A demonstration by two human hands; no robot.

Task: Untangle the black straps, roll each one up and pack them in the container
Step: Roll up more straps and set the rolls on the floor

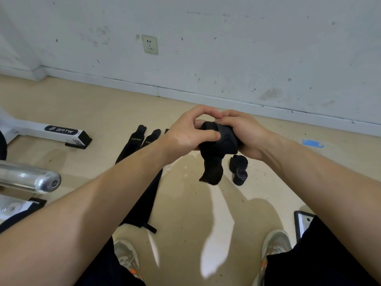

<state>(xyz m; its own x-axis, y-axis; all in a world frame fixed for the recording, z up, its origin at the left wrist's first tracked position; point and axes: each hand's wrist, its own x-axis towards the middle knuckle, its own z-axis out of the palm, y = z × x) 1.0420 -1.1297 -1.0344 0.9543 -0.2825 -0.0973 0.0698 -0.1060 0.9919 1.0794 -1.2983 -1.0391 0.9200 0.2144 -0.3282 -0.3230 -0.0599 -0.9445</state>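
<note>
The left hand and right hand both clasp the half-rolled black strap, held between them above the floor, with fingers and thumbs curled round the coil. To complete the roll well, keep the hanging tail taut, align the edges at each turn, and pin the coil with a thumb. Two finished rolls lie on the floor just below the right hand. The flat straps lie beneath the left forearm. No container can be identified with certainty
</note>
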